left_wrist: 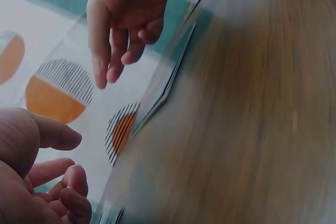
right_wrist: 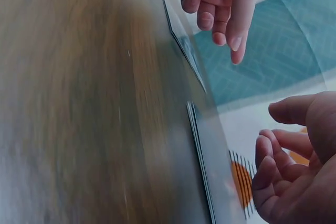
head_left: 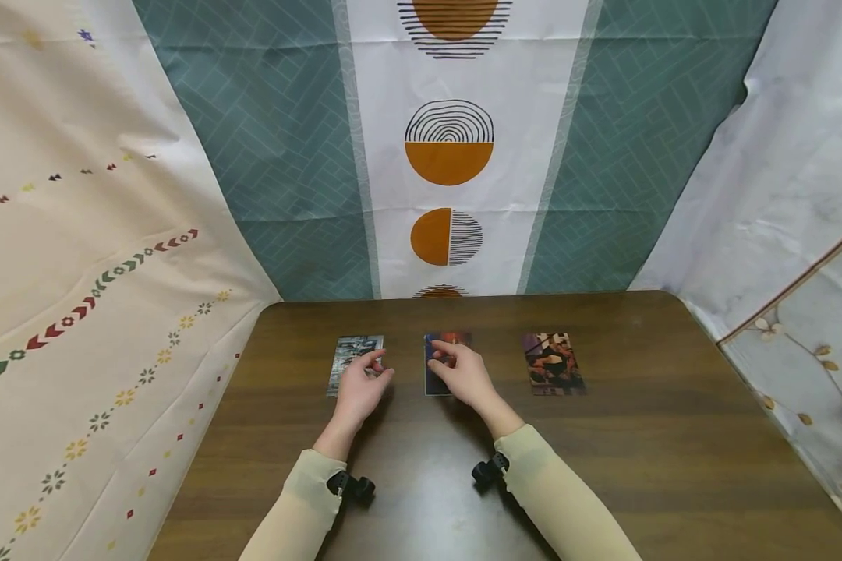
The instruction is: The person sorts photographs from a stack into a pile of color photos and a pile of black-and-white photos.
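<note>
At far left, the bench [head_left: 421, 452] is bordered by a cream patterned cloth [head_left: 112, 273], cut off by the frame edge. Next, the left card [head_left: 347, 351] is laid flat near the bench's far edge; its lower right part is hidden by the left hand [head_left: 359, 388], and its grey-blue print is hard to make out. The left hand is held just above it, grip apart: fingers loosely bent, thumb spread from them, gap seen in the left wrist view. The left sleeve [head_left: 288, 514] is cut off at the bottom; a black wrist camera [head_left: 351, 487] is strapped at its cuff.

At centre, the middle card [head_left: 436, 386] is set near the far edge, dark blue with some red; its upper and right parts are mostly covered by the right hand [head_left: 465, 374]. Layered edges are shown in the right wrist view, but the count cannot be told. The right hand is held above this card, grip also apart, fingers bent and thumb free. The right sleeve [head_left: 561, 499] is likewise cropped.

Behind, a teal-and-white hanging [head_left: 456, 156] is seen, its top circle cropped and its lowest one cut by the bench edge. Further right, the right card [head_left: 553, 365] is left uncovered, its dark reddish print too small to read. At far right, a floral cloth [head_left: 800, 312] is cropped.
</note>
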The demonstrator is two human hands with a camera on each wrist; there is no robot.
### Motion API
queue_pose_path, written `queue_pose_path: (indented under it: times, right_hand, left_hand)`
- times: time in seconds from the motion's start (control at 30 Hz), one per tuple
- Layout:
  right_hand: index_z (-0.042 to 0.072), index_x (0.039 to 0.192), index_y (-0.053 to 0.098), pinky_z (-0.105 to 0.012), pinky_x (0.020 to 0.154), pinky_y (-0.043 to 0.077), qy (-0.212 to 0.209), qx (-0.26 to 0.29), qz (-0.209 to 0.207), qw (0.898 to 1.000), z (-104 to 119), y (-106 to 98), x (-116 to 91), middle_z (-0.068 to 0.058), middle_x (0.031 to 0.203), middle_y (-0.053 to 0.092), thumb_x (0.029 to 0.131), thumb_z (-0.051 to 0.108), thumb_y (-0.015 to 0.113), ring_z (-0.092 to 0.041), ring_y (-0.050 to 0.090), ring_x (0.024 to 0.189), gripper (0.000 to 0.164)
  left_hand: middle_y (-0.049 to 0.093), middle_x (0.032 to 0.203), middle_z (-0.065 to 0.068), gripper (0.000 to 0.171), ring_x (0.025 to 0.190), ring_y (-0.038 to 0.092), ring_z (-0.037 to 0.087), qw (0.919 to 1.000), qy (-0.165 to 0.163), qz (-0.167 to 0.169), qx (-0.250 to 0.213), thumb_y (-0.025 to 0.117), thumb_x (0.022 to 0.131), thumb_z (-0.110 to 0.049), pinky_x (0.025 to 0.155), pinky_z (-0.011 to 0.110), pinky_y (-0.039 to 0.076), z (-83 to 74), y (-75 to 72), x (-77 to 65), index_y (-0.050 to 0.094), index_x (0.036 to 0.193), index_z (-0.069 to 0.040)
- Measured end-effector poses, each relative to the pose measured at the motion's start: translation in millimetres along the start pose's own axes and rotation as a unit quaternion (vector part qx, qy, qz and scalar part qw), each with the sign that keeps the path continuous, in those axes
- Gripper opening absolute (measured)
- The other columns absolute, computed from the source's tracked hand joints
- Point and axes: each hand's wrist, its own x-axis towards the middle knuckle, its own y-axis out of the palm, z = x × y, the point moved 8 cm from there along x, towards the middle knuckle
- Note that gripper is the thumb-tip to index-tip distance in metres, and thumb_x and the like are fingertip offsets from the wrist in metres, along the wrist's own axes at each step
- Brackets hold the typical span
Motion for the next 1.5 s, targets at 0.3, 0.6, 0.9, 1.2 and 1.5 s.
queue_pose_path:
  times: [0.3, 0.6, 0.9, 1.2, 1.5]
  right_hand:
    - [0.005, 0.143, 0.069, -0.048, 0.088, 0.056, 0.042, 0.008, -0.025, 0.999, -33, -31, -9, -0.009, 0.117, 0.074, 0.101, 0.018, 0.074, -0.029, 0.069, 0.103, 0.044]
    - [0.001, 0.144, 0.066, -0.054, 0.097, 0.053, 0.079, 0.007, -0.041, 0.996, -59, -46, -20, -0.014, 0.122, 0.073, 0.102, 0.017, 0.073, -0.035, 0.068, 0.112, 0.046]
    - [0.002, 0.143, 0.068, -0.051, 0.094, 0.053, 0.095, -0.022, -0.029, 0.995, -70, -43, -26, -0.012, 0.118, 0.072, 0.101, 0.018, 0.074, -0.031, 0.067, 0.106, 0.045]
    - [0.004, 0.142, 0.069, -0.049, 0.088, 0.052, 0.099, -0.063, -0.027, 0.993, -69, -45, -29, -0.009, 0.115, 0.070, 0.100, 0.020, 0.075, -0.027, 0.066, 0.099, 0.045]
    - [0.008, 0.143, 0.069, -0.053, 0.093, 0.052, 0.100, -0.089, -0.017, 0.991, -67, -42, -26, -0.009, 0.116, 0.070, 0.100, 0.024, 0.074, -0.031, 0.067, 0.107, 0.047]
  left_hand:
    - [0.064, 0.096, 0.006, 0.046, 0.063, 0.051, 0.011, 0.9989, 0.014, 0.044, -0.005, 0.076, 0.095, -0.009, 0.056, 0.026, 0.045, -16.0, 49.0, 1.7, 0.069, 0.138, 0.003]
    - [0.065, 0.096, 0.005, 0.048, 0.068, 0.051, 0.014, 0.9982, -0.004, 0.060, 0.002, 0.075, 0.095, -0.011, 0.067, 0.031, 0.046, -13.8, 72.8, 1.7, 0.068, 0.140, 0.003]
    - [0.065, 0.092, 0.005, 0.046, 0.082, 0.057, 0.020, 0.9988, -0.020, 0.044, 0.008, 0.077, 0.094, -0.009, 0.076, 0.035, 0.049, -7.5, 73.4, 2.5, 0.069, 0.136, 0.005]
    - [0.064, 0.087, 0.003, 0.045, 0.077, 0.055, 0.017, 0.9976, -0.021, 0.063, 0.021, 0.077, 0.095, -0.011, 0.075, 0.035, 0.047, -3.5, 77.9, 3.4, 0.070, 0.136, 0.005]
    - [0.064, 0.084, 0.002, 0.045, 0.073, 0.054, 0.017, 0.9960, -0.027, 0.078, 0.034, 0.076, 0.096, -0.013, 0.072, 0.034, 0.046, -1.6, 79.1, 6.2, 0.069, 0.138, 0.004]
